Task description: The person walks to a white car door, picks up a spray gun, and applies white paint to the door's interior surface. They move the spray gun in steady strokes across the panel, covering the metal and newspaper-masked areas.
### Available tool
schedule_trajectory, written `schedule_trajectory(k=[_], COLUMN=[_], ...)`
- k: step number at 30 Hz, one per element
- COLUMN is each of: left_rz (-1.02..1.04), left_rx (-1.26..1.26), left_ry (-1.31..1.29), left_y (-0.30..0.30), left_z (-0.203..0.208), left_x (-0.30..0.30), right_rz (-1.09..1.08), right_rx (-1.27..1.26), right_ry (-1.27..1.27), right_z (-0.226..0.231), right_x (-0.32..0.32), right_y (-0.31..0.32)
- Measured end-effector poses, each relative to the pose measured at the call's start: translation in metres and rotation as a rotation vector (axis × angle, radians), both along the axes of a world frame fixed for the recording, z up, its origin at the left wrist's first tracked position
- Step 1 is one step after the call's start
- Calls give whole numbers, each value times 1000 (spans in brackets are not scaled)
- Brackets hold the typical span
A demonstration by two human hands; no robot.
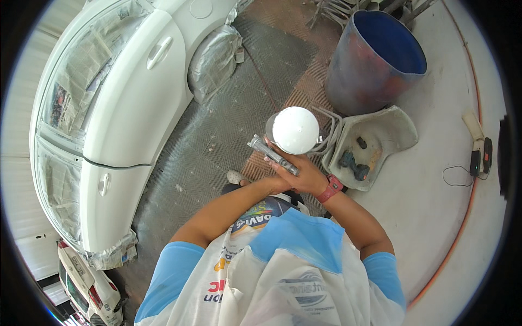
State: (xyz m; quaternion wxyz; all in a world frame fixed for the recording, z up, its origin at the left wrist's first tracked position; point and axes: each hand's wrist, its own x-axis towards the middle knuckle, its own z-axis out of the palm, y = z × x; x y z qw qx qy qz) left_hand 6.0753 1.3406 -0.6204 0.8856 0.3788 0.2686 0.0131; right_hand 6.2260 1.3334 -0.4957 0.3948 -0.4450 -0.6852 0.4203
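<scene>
- Spray gun (274, 155): it sits in both hands, right in front of the person's chest. It has a shiny metal body and a round white cup (295, 130) on top.
- Far to the left of the hands is a white car (128, 108) with paper taped over its windows. A wrapped wheel (213, 61) is closer in.
- Left hand (280, 175): it looks curled around the lower part of the gun, but the right hand hides most of it, so I cannot tell for sure.
- Right hand (304, 175): it is wrapped tight on the metal body, just under the cup. It has a red wrist band (330, 188).
- I think the gun is hard and a bit heavy on top if the cup has paint in it. The metal may be slippery. The handle is the best place to hold, keeping the cup up.
- To the right of the hands are a grey tray (391, 136) with tools in it and a big blue barrel (375, 60).
</scene>
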Motion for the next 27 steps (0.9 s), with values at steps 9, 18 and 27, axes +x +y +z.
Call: schedule_trajectory(k=[9,18,27], left_rz=[-25,-54,-353], left_rx=[41,52,743], left_ry=[-25,-50,118], left_y=[29,94,297], left_z=[6,11,-40], left_x=[20,25,-18], right_rz=[-29,30,-61], right_rx=[-4,-191,-141], right_ry=[-110,-81,-160], right_z=[4,23,5], right_x=[15,6,-7], right_y=[17,81,247])
